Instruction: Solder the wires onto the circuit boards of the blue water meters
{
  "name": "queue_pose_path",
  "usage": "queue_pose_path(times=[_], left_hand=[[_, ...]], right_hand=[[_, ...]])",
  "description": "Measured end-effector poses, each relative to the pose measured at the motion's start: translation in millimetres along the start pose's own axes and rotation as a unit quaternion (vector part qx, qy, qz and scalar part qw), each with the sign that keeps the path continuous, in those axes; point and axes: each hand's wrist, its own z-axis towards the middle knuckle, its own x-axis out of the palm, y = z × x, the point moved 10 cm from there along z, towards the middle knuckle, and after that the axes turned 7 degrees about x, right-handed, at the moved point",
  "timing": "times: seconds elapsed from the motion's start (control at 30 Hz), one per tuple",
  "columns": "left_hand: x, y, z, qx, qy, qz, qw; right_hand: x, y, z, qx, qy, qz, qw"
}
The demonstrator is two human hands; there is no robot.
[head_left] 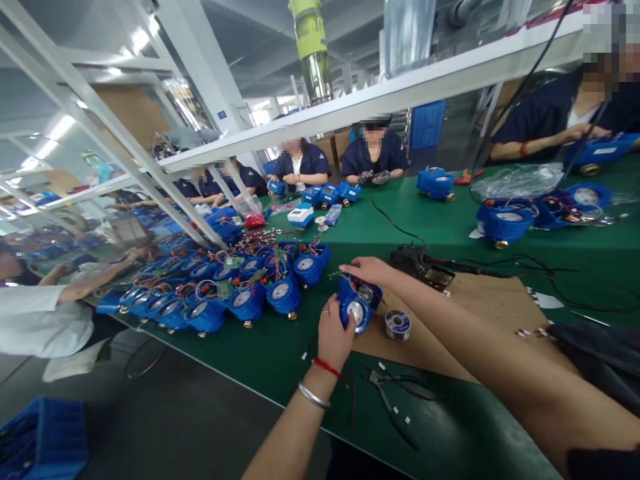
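A blue water meter [357, 303] with a white dial and coloured wires sits at the edge of a brown cardboard sheet [480, 313] on the green table [450, 227]. My left hand [334, 333] grips the meter's near side, fingers wrapped round it. My right hand [373, 270] reaches over the meter's far top, fingers curled on its wires or rim. A small spool of solder wire [397, 325] stands just right of the meter.
Several similar blue meters [240, 287] with wires crowd the table to the left. Pliers [387, 390] lie near the front edge. A black soldering station [423, 263] and cables sit behind. Other workers sit along the far side and at the left.
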Motion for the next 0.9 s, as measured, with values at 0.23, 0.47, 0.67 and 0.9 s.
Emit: queue_pose_path(times=[0.23, 0.47, 0.67, 0.9], left_hand=[[-16.7, 3.4, -21.3, 0.003, 0.007, -0.023, 1.000], [-31.5, 11.3, -23.2, -0.020, 0.037, 0.015, 0.999], [-30.1, -0.6, -26.5, 0.010, 0.041, 0.030, 0.999], [-23.5, -1.6, -32.9, 0.026, 0.074, 0.023, 0.997]], right_hand=[[34.2, 67.8, -23.1, -0.076, 0.105, -0.033, 0.991], [24.7, 39.0, -153.6, -0.142, 0.184, -0.013, 0.972], [12.1, -10.5, -126.8, -0.073, -0.004, -0.153, 0.985], [19.1, -7.2, -105.4, -0.085, 0.032, -0.202, 0.975]])
